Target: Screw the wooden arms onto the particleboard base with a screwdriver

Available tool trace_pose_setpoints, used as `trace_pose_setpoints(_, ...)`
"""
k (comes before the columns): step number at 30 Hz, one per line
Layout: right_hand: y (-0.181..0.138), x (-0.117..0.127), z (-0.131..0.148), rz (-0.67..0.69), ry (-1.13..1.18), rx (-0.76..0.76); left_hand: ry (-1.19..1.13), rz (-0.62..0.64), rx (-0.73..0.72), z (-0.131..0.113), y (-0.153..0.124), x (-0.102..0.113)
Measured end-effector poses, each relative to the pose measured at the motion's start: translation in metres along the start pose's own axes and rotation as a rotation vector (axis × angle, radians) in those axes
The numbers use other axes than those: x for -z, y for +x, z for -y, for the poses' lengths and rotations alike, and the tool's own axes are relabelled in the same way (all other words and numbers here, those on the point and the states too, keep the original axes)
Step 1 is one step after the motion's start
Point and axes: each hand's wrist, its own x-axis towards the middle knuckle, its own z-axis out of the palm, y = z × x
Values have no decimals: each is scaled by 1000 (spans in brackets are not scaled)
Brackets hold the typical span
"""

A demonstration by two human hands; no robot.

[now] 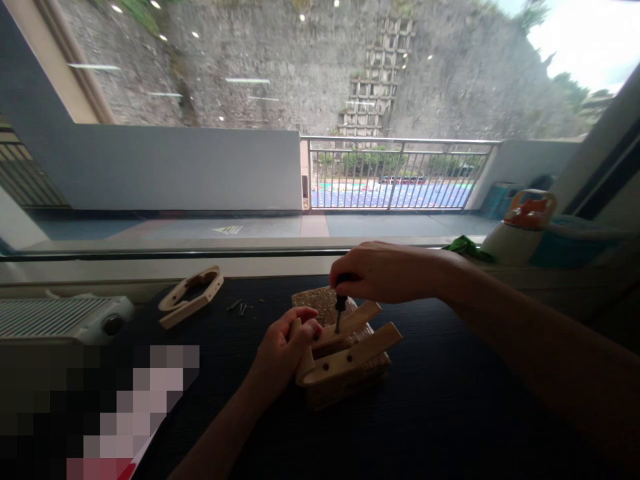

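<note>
My right hand [367,270] is closed round the dark handle of a screwdriver [341,305], which stands nearly upright. Its tip meets the inner arm of a pale wooden U-shaped frame [320,375]. The frame rests on a brown, grainy block [320,301] that looks wrapped in clear film. My left hand [290,340] grips the frame's left end, thumb and fingers wrapped over the wood. Two dark holes show in the frame's near arm. Farther left on the black table lies a second wooden frame [193,297], with several screws [243,309] beside it.
The black table [440,400] backs onto a window sill [260,268]. A white radiator [65,317] stands at the left. A white bottle with an orange top [515,230], a green cloth [467,248] and a teal container [575,243] are at the right. Blurred blocks hide the lower left.
</note>
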Motion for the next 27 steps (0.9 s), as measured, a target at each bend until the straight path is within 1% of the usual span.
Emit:
trace_pose_setpoints(7,2,-4,5,-23,-40,-43,23,-4,8,1,-1,0)
trace_pose_setpoints(11,2,1,7,3,-64,-53,19,-1,-4,1,-1,0)
trace_pose_setpoints(17,0,9,6,45,40,-1,15,7,-2,1,-1,1)
trace_pose_setpoints(23,3,2,0,-11,35,0,11,2,19,0,-1,0)
trace_pose_setpoints(27,4,-1,1,-58,-10,-18,8,-3,22,0,-1,0)
